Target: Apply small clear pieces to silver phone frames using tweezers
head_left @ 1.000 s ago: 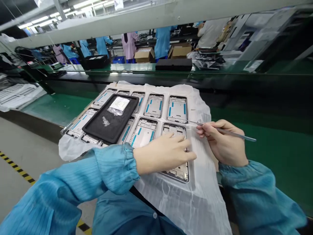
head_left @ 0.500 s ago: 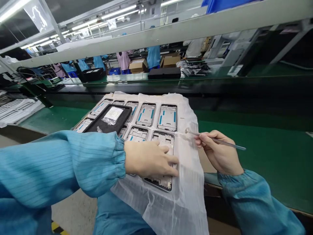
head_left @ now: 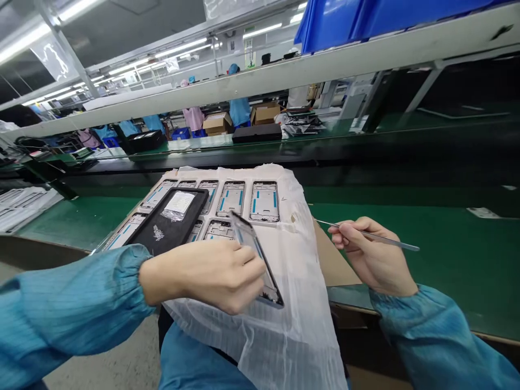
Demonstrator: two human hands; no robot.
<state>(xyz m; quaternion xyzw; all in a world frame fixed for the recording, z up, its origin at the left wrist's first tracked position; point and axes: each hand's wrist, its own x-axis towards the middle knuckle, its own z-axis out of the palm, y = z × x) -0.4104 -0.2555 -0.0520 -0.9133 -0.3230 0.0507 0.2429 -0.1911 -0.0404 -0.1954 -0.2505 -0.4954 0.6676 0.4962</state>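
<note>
My left hand (head_left: 215,273) grips a phone frame (head_left: 266,271) by its side and holds it tilted on edge above the white foam sheet (head_left: 292,254). The fingers are closed around it, partly hiding it. Off the sheet's right edge, my right hand (head_left: 369,249) pinches a pair of metal tweezers (head_left: 390,240), tip pointing left. Several other phone frames with blue strips, such as this phone frame (head_left: 265,200), lie flat on the sheet. A black tray (head_left: 190,216) rests over some of them, carrying a labelled plastic bag (head_left: 179,205) and a small pile of tiny clear parts (head_left: 158,233).
Under the sheet is brown cardboard (head_left: 331,260). A green bench (head_left: 430,222) runs across behind and to the right. White sheets (head_left: 24,206) are stacked at the far left. A grey rail (head_left: 203,84) with blue bins (head_left: 365,19) crosses overhead. People work in the background.
My left hand has lifted the nearest phone frame off the sheet and turned it up on its edge. The tweezers remain in my right hand. The view has shifted slightly.
</note>
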